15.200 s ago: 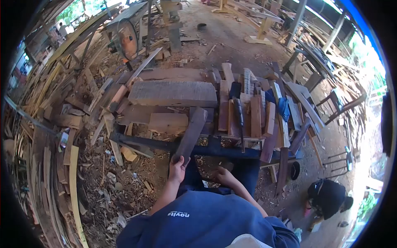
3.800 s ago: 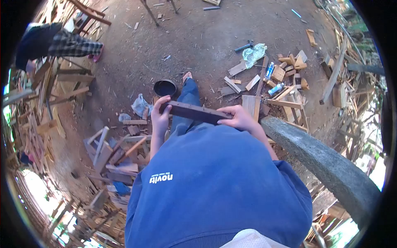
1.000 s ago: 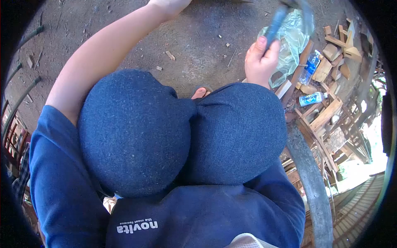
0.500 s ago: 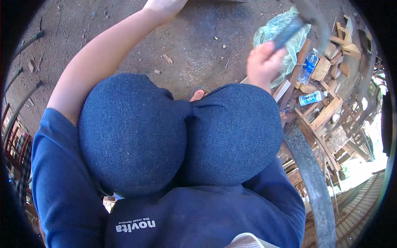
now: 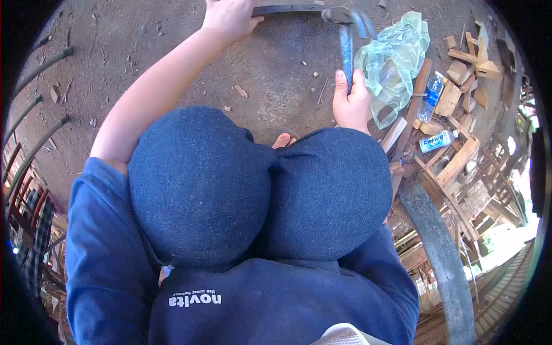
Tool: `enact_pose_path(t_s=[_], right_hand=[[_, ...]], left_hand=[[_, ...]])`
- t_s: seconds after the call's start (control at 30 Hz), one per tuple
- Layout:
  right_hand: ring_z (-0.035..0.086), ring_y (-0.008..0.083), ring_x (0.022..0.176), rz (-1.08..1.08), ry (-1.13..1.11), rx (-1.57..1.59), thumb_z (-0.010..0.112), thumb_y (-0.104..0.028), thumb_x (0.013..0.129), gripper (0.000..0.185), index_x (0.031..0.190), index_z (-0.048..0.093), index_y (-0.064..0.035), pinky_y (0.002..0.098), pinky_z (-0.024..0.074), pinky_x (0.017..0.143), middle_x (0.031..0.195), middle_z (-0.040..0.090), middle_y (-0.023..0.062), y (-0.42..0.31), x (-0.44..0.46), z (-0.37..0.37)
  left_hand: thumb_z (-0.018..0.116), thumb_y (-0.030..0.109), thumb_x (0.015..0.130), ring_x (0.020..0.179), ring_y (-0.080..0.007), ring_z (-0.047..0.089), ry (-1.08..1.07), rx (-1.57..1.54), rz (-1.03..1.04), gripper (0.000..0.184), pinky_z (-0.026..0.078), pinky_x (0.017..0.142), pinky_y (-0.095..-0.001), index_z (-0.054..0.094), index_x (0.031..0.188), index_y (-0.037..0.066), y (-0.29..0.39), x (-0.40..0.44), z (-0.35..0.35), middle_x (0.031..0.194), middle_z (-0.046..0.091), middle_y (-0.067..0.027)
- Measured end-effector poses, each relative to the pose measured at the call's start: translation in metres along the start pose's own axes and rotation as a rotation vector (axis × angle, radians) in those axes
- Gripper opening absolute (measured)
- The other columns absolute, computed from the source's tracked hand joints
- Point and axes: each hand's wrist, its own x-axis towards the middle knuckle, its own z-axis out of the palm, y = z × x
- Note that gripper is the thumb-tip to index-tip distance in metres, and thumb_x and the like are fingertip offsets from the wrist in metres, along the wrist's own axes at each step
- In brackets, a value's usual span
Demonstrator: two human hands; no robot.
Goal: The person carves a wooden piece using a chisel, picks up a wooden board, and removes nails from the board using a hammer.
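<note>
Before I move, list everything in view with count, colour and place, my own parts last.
Hammer: one, blue handle, upper centre-right.
Long strip: one, dark, top edge.
Plastic bag: one, pale green, right of the hammer.
Bottles: two, blue-labelled, right.
Wood offcuts: too many to count, brown, right.
Beam: one, grey, lower right.
Thin bars: at least three, dark, left edge.
Checked cloth: one, dark and pale, left edge.
Ground: one stretch, brown, upper half.
Left hand: one, top, holding the strip.
Right hand: one, gripping the hammer.
Knees: two, dark blue, centre.
Foot: one, beyond the knees.
Shirt: one, blue, bottom.
</note>
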Motion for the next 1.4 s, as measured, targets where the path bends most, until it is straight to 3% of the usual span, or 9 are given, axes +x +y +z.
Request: enact_pose_path(t_s=[0.23, 0.43, 0.63, 0.9, 0.97, 1.03, 1.17, 1.3, 1.4], right_hand=[[0.059, 0.0268, 0.054, -0.22, 0.067, 0.307, 0.057, -0.025, 0.095, 0.025, 0.091, 0.049, -0.0026, 0.0364, 0.0453, 0.052, 0.063, 0.057, 0.0149, -0.022, 0.007, 0.015], [0.061, 0.0416, 0.058, -0.179, -0.07, -0.092, 0.054, -0.028, 0.095, 0.027, 0.092, 0.045, -0.0023, 0.0457, 0.0459, 0.051, 0.065, 0.06, 0.0212, -0.02, 0.024, 0.031], [0.061, 0.0261, 0.052, -0.199, -0.025, 0.106, 0.054, -0.025, 0.097, 0.024, 0.094, 0.046, -0.002, 0.038, 0.0448, 0.048, 0.061, 0.059, 0.0142, -0.03, 0.028, -0.003], [0.063, 0.0473, 0.074, -0.075, -0.26, -0.085, 0.053, -0.033, 0.095, 0.031, 0.099, 0.049, -0.0017, 0.0502, 0.0483, 0.061, 0.074, 0.063, 0.0269, -0.035, 0.02, 0.013], [0.064, 0.04, 0.069, -0.079, -0.239, -0.008, 0.053, -0.032, 0.096, 0.03, 0.095, 0.05, -0.0023, 0.0449, 0.0476, 0.061, 0.072, 0.062, 0.0222, -0.036, 0.011, 0.001], [0.049, 0.0149, 0.052, -0.117, -0.068, 0.101, 0.055, -0.028, 0.097, 0.026, 0.093, 0.051, -0.0023, 0.0326, 0.0417, 0.05, 0.061, 0.051, 0.0027, -0.022, -0.001, 0.001], [0.051, 0.0116, 0.057, 0.037, -0.105, 0.235, 0.054, -0.024, 0.098, 0.022, 0.093, 0.051, -0.0036, 0.03, 0.0406, 0.052, 0.061, 0.048, 0.0002, -0.013, -0.003, 0.001], [0.064, 0.0388, 0.063, -0.115, -0.213, -0.01, 0.052, -0.031, 0.098, 0.026, 0.098, 0.049, -0.0046, 0.0444, 0.0447, 0.055, 0.065, 0.059, 0.0191, -0.024, -0.004, 0.013], [0.063, 0.0428, 0.064, -0.232, -0.19, 0.023, 0.056, -0.027, 0.096, 0.023, 0.101, 0.049, -0.0049, 0.046, 0.045, 0.052, 0.066, 0.06, 0.0211, -0.031, 0.005, 0.022]], left_hand=[[0.064, 0.029, 0.082, 0.104, -0.03, 0.054, -0.021, -0.093, 0.107, 0.033, 0.043, 0.088, -0.0448, 0.054, 0.104, 0.007, -0.022, -0.01, 0.031, 0.103, 0.056, -0.0125], [0.06, 0.024, 0.085, 0.102, -0.0298, 0.055, 0.02, -0.08, 0.15, 0.023, 0.047, 0.084, -0.0414, 0.054, 0.097, 0.006, -0.025, -0.005, 0.033, 0.101, 0.057, -0.0121], [0.062, 0.025, 0.083, 0.102, -0.0299, 0.057, 0.048, -0.057, 0.151, 0.024, 0.047, 0.085, -0.0411, 0.055, 0.096, 0.006, -0.022, -0.008, 0.034, 0.1, 0.059, -0.0129], [0.061, 0.019, 0.081, 0.1, -0.0302, 0.058, 0.01, -0.034, 0.193, 0.021, 0.047, 0.084, -0.0418, 0.054, 0.094, 0.005, -0.023, -0.001, 0.032, 0.099, 0.059, -0.0126], [0.063, 0.019, 0.079, 0.1, -0.0298, 0.058, 0.018, -0.038, 0.193, 0.022, 0.047, 0.084, -0.0418, 0.055, 0.094, 0.005, -0.023, 0.0, 0.035, 0.099, 0.059, -0.0129], [0.064, 0.018, 0.077, 0.1, -0.0293, 0.058, 0.019, -0.029, 0.171, 0.023, 0.047, 0.085, -0.0417, 0.055, 0.094, 0.005, -0.03, -0.005, 0.036, 0.098, 0.06, -0.0131], [0.072, 0.016, 0.072, 0.092, -0.0327, 0.06, 0.093, -0.587, 0.041, 0.024, 0.049, 0.079, -0.0416, 0.059, 0.088, 0.004, -0.043, -0.015, 0.034, 0.092, 0.062, -0.0159], [0.078, 0.011, 0.068, 0.083, -0.0374, 0.06, 0.11, -0.993, -0.121, 0.025, 0.049, 0.072, -0.0425, 0.06, 0.083, 0.002, -0.046, -0.02, 0.049, 0.088, 0.061, -0.0174], [0.077, 0.01, 0.068, 0.084, -0.038, 0.057, 0.214, -0.771, -0.096, 0.025, 0.047, 0.074, -0.0435, 0.058, 0.083, 0.002, -0.048, -0.016, 0.066, 0.087, 0.06, -0.0172]])
